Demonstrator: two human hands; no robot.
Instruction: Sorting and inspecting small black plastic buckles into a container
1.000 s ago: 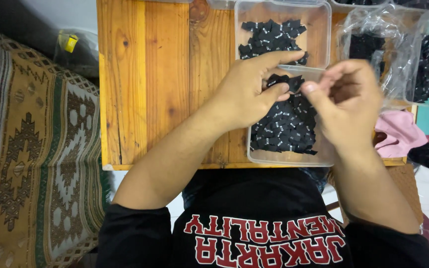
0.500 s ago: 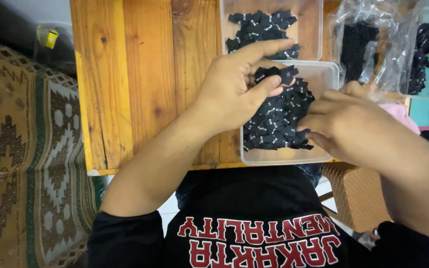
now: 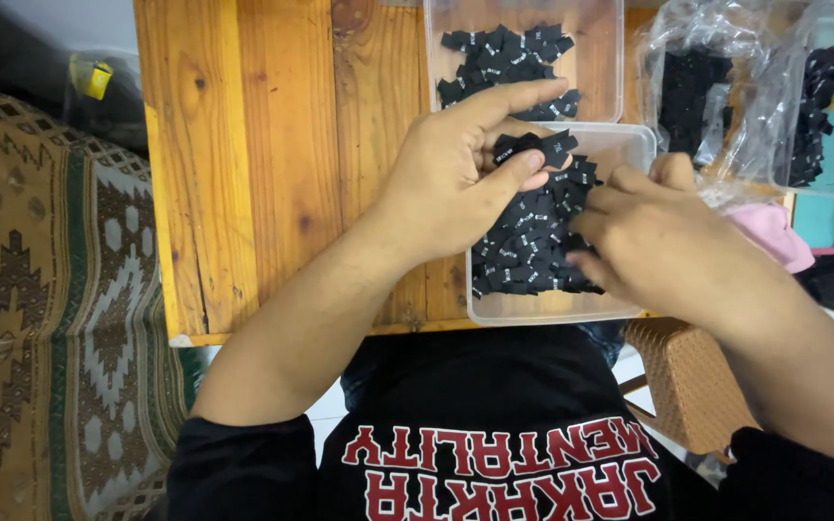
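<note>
Patterned rug (image 3: 41,318) covers the floor on the left of the view, brown and green with pale geometric figures. Wooden table (image 3: 272,164) stands beside it, planks running away from the person, bare on its left half.

Near clear plastic tray (image 3: 629,145) sits at the table's front edge, right of centre, filled with a heap of small black fabric labels (image 3: 533,246). Far clear plastic tray (image 3: 600,58) lies just behind it, touching or nearly so, with a thinner scatter of the same black labels at its middle. Crumpled clear plastic bags (image 3: 726,106) with dark contents lie to the right of both trays. A pink cloth (image 3: 774,232) shows below the bags, partly hidden by the right wrist.

Left hand (image 3: 456,188) reaches over the near tray's left rim. Index finger extended toward the far tray; thumb and remaining fingers pinch a small stack of black labels (image 3: 533,150) held just above the heap.

Right hand (image 3: 668,246) lies over the right side of the near tray, back of hand up, fingers curled down into the heap. Fingertips are hidden among the labels; cannot tell whether they grip any.

Small yellow object (image 3: 91,77) lies on the floor beyond the rug, top left, too small to identify.
</note>
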